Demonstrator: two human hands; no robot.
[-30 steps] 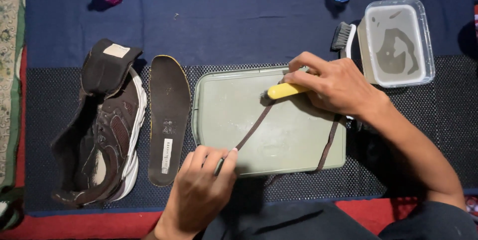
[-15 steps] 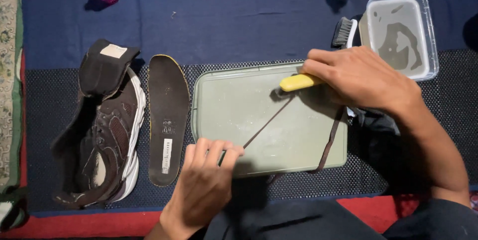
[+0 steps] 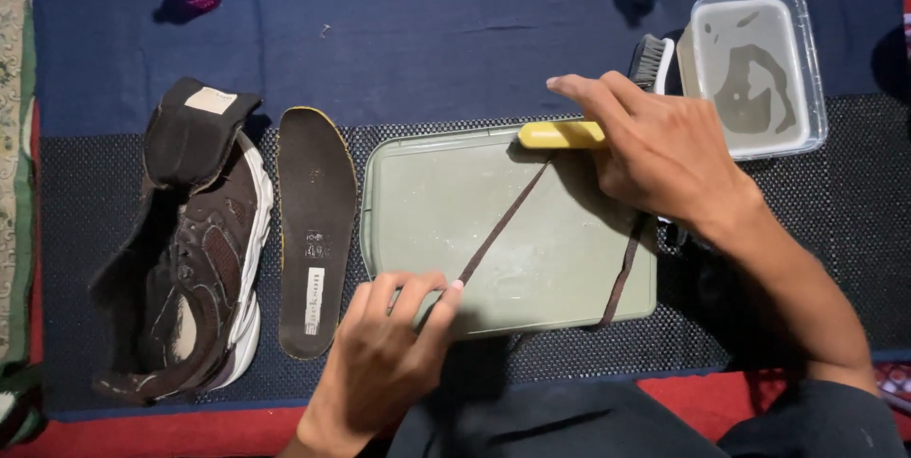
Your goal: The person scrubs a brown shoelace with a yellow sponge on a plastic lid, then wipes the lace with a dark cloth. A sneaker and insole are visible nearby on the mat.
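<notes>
Pinching one end of a brown shoelace [image 3: 500, 225], the left hand [image 3: 384, 363] pulls it taut across the green tray [image 3: 427, 202]. The right hand [image 3: 660, 154] clenches a yellow-handled brush [image 3: 560, 134], hiding its bristles. The lace's right stretch vanishes under that wrist.

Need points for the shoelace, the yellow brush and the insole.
shoelace [image 3: 501, 224], head view, on the taut middle stretch over the tray.
yellow brush [image 3: 555, 134], head view, on the exposed yellow end.
insole [image 3: 315, 230], head view, on its dark middle.
</notes>
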